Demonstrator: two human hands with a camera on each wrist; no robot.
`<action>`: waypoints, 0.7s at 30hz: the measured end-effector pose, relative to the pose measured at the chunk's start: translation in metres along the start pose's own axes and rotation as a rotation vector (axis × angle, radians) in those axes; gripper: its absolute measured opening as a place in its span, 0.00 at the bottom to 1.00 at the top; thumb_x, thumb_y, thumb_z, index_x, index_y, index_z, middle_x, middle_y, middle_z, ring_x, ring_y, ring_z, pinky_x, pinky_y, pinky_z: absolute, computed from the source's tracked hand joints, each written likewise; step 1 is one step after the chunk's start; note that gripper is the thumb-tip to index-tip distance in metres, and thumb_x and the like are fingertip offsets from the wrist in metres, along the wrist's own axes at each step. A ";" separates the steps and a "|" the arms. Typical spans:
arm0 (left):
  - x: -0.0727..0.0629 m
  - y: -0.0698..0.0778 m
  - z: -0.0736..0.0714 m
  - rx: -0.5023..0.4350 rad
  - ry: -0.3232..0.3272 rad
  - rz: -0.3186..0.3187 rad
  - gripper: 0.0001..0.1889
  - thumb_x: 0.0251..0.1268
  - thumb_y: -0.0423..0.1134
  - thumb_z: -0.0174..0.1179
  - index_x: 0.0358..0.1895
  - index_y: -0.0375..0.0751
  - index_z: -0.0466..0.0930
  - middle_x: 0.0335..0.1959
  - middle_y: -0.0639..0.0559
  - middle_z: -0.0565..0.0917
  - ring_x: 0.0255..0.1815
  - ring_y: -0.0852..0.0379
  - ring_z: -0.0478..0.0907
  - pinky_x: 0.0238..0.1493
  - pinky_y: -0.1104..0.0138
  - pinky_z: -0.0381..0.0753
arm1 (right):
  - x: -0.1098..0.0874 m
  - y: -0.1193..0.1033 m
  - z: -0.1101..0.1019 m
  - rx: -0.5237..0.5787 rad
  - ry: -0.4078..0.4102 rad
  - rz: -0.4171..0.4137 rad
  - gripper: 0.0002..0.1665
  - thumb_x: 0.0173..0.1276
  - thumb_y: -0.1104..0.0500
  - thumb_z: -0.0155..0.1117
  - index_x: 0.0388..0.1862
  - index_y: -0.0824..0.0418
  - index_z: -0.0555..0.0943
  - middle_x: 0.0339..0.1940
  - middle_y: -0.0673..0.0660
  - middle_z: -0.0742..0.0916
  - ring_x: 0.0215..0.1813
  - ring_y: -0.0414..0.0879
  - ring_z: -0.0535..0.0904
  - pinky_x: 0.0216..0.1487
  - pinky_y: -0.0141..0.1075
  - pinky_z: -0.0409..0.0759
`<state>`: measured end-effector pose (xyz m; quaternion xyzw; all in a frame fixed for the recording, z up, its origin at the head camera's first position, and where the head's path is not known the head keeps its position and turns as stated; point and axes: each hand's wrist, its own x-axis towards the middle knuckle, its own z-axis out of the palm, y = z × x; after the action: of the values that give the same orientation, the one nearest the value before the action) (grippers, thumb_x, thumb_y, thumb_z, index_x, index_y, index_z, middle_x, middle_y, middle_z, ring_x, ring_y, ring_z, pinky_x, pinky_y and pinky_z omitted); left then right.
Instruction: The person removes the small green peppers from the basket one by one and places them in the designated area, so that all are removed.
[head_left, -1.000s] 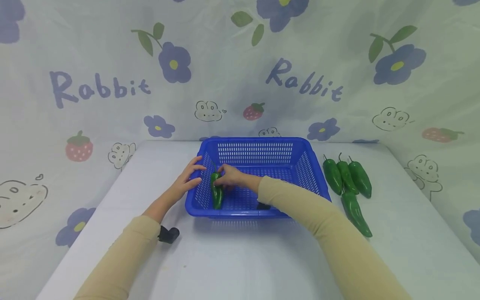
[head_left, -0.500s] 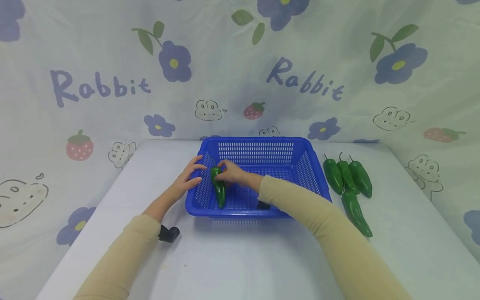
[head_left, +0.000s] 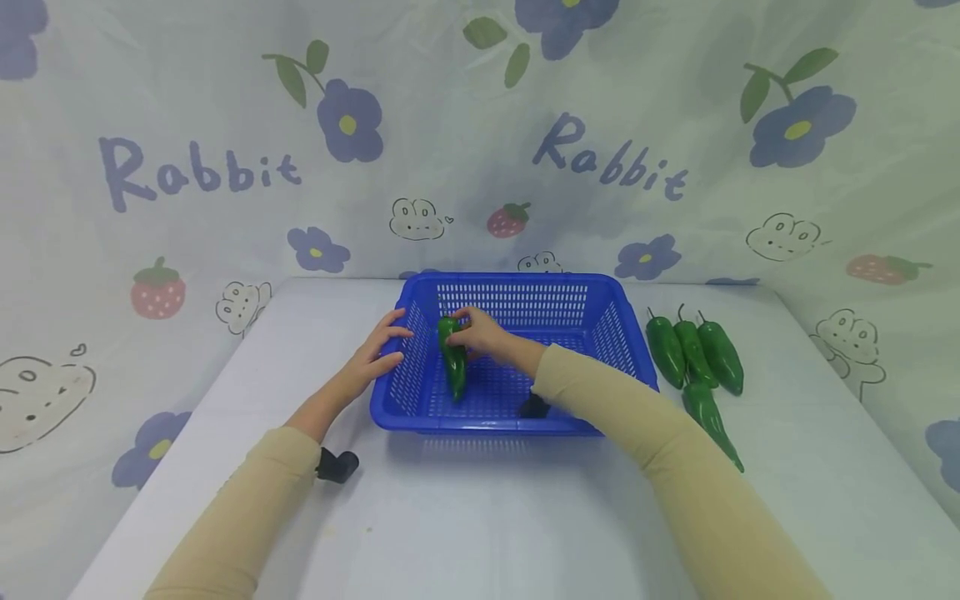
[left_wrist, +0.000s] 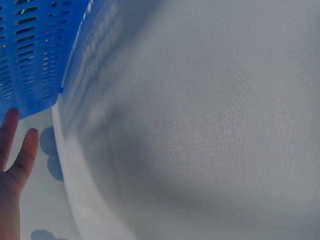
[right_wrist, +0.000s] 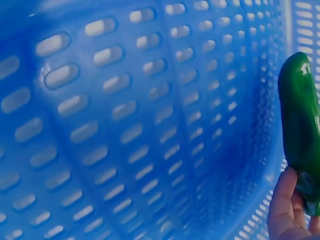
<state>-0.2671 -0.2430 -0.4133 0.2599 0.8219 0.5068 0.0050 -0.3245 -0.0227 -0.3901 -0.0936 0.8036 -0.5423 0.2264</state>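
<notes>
A glossy green chili pepper (head_left: 453, 371) hangs over the left part of a blue plastic basket (head_left: 480, 423), stem end up and tip toward the basket's front. My right hand (head_left: 483, 335) pinches it near its upper end, thumb and fingers around its side. In the right wrist view, fingers (right_wrist: 282, 200) grip the pepper (right_wrist: 300, 115) beside the slotted basket wall. My left hand (head_left: 375, 348) stays at the basket's left rim with fingers spread and fairly straight. The left wrist view shows that hand (left_wrist: 12, 175) just below the basket's outer wall (left_wrist: 30, 60).
Several more green peppers (head_left: 722, 357) lie grouped on the white table (head_left: 465, 525), right of the basket. Black wrist cameras show near the left sleeve (head_left: 337, 467) and below the right forearm. A printed cloth backdrop (head_left: 465, 167) rises right behind the basket.
My right hand has carried the pepper up and to the right, away from the basket's left wall. The left hand keeps its place at the rim.
</notes>
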 end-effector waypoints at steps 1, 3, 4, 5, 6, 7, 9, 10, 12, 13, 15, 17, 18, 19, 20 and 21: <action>0.000 0.000 0.000 0.000 0.001 0.003 0.20 0.61 0.34 0.45 0.56 0.32 0.64 0.72 0.38 0.43 0.72 0.36 0.36 0.63 0.35 0.41 | 0.000 0.000 -0.003 0.016 0.005 0.004 0.31 0.59 0.66 0.61 0.61 0.61 0.64 0.52 0.66 0.77 0.50 0.58 0.78 0.36 0.38 0.82; 0.000 -0.001 0.000 0.001 0.005 0.006 0.19 0.61 0.34 0.45 0.56 0.32 0.64 0.72 0.38 0.44 0.72 0.36 0.35 0.63 0.35 0.40 | -0.001 0.000 -0.009 0.039 0.012 0.009 0.31 0.59 0.66 0.61 0.61 0.61 0.64 0.53 0.65 0.77 0.51 0.58 0.78 0.36 0.39 0.82; 0.000 -0.001 0.000 -0.002 0.007 0.010 0.19 0.61 0.33 0.45 0.56 0.32 0.64 0.72 0.38 0.44 0.72 0.36 0.35 0.63 0.35 0.40 | -0.001 0.000 -0.011 0.049 0.017 0.011 0.31 0.59 0.66 0.61 0.61 0.61 0.64 0.53 0.65 0.76 0.51 0.58 0.77 0.36 0.39 0.82; 0.000 -0.001 0.000 -0.004 0.007 0.013 0.19 0.60 0.33 0.45 0.55 0.31 0.64 0.72 0.37 0.44 0.72 0.36 0.35 0.63 0.35 0.39 | -0.002 0.000 -0.014 0.053 0.020 0.010 0.32 0.59 0.66 0.61 0.62 0.61 0.63 0.54 0.65 0.76 0.52 0.58 0.77 0.37 0.39 0.82; 0.000 -0.001 0.000 -0.005 0.008 0.018 0.19 0.60 0.33 0.45 0.55 0.31 0.64 0.72 0.37 0.44 0.72 0.36 0.35 0.63 0.35 0.39 | -0.003 -0.001 -0.017 0.057 0.024 0.011 0.32 0.59 0.66 0.61 0.62 0.61 0.63 0.54 0.65 0.76 0.52 0.58 0.77 0.37 0.40 0.82; 0.001 -0.001 0.000 -0.008 0.008 0.023 0.19 0.60 0.32 0.45 0.55 0.31 0.64 0.72 0.37 0.44 0.72 0.35 0.35 0.63 0.35 0.39 | -0.004 -0.001 -0.020 0.066 0.025 0.013 0.32 0.59 0.66 0.61 0.62 0.60 0.63 0.54 0.65 0.76 0.52 0.58 0.77 0.38 0.40 0.82; 0.001 -0.001 0.000 -0.012 0.010 0.032 0.19 0.60 0.32 0.46 0.55 0.30 0.64 0.72 0.36 0.44 0.72 0.35 0.36 0.63 0.35 0.40 | -0.007 -0.002 -0.025 0.082 0.027 0.014 0.32 0.59 0.66 0.61 0.62 0.60 0.63 0.55 0.65 0.76 0.53 0.58 0.77 0.40 0.41 0.82; 0.001 -0.001 0.000 -0.013 0.010 0.037 0.19 0.59 0.31 0.45 0.55 0.30 0.64 0.71 0.36 0.44 0.72 0.34 0.36 0.63 0.35 0.40 | -0.009 -0.003 -0.028 0.093 0.028 0.014 0.32 0.59 0.66 0.61 0.62 0.60 0.63 0.55 0.65 0.76 0.53 0.58 0.77 0.41 0.42 0.82; 0.001 -0.001 0.001 -0.012 0.010 0.043 0.19 0.59 0.31 0.45 0.55 0.30 0.64 0.71 0.36 0.44 0.72 0.34 0.36 0.63 0.35 0.40 | -0.012 -0.004 -0.034 0.107 0.025 0.008 0.32 0.59 0.66 0.61 0.62 0.60 0.63 0.55 0.65 0.75 0.53 0.58 0.76 0.41 0.42 0.82; 0.000 -0.001 0.001 -0.012 0.009 0.044 0.19 0.59 0.31 0.45 0.55 0.30 0.64 0.71 0.36 0.45 0.72 0.34 0.36 0.63 0.35 0.40 | -0.014 -0.005 -0.037 0.112 0.024 0.004 0.31 0.60 0.66 0.61 0.62 0.59 0.63 0.55 0.65 0.76 0.53 0.58 0.76 0.41 0.42 0.82; 0.000 -0.001 0.001 -0.010 0.008 0.044 0.19 0.59 0.31 0.45 0.55 0.30 0.64 0.71 0.36 0.45 0.72 0.34 0.36 0.63 0.35 0.40 | -0.019 -0.007 -0.043 0.119 0.022 -0.007 0.32 0.60 0.66 0.60 0.62 0.59 0.62 0.55 0.65 0.75 0.53 0.58 0.76 0.41 0.43 0.81; 0.000 -0.001 0.001 -0.011 0.008 0.047 0.19 0.59 0.31 0.45 0.55 0.30 0.64 0.71 0.36 0.45 0.72 0.34 0.36 0.63 0.35 0.39 | -0.024 -0.009 -0.049 0.117 0.020 -0.019 0.31 0.60 0.65 0.60 0.62 0.59 0.62 0.55 0.64 0.76 0.53 0.58 0.77 0.42 0.44 0.81; 0.000 -0.001 0.001 -0.012 0.008 0.047 0.19 0.59 0.31 0.45 0.55 0.30 0.65 0.71 0.36 0.45 0.72 0.34 0.36 0.63 0.35 0.39 | -0.027 -0.010 -0.052 0.121 0.020 -0.024 0.31 0.61 0.65 0.60 0.62 0.58 0.63 0.55 0.64 0.76 0.53 0.57 0.77 0.43 0.44 0.81; 0.000 -0.002 0.001 -0.012 0.009 0.048 0.19 0.59 0.31 0.45 0.55 0.30 0.65 0.71 0.35 0.45 0.72 0.34 0.36 0.63 0.35 0.39 | -0.029 -0.011 -0.054 0.128 0.018 -0.030 0.31 0.61 0.65 0.60 0.62 0.59 0.62 0.55 0.64 0.75 0.53 0.58 0.77 0.43 0.45 0.81; 0.001 -0.002 0.001 -0.012 0.010 0.051 0.19 0.59 0.31 0.45 0.54 0.30 0.65 0.71 0.35 0.45 0.71 0.33 0.36 0.63 0.34 0.39 | -0.033 -0.013 -0.057 0.137 0.017 -0.034 0.31 0.61 0.65 0.60 0.63 0.59 0.62 0.55 0.64 0.75 0.53 0.58 0.76 0.44 0.46 0.81; 0.001 -0.002 0.001 -0.011 0.011 0.051 0.19 0.59 0.30 0.45 0.54 0.30 0.65 0.71 0.35 0.45 0.71 0.33 0.36 0.63 0.34 0.39 | -0.036 -0.014 -0.059 0.141 0.017 -0.039 0.31 0.61 0.65 0.60 0.63 0.59 0.62 0.55 0.65 0.75 0.53 0.58 0.76 0.44 0.46 0.80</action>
<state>-0.2682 -0.2425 -0.4152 0.2781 0.8122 0.5127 -0.0110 -0.3220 0.0350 -0.3494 -0.0886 0.7635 -0.6026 0.2149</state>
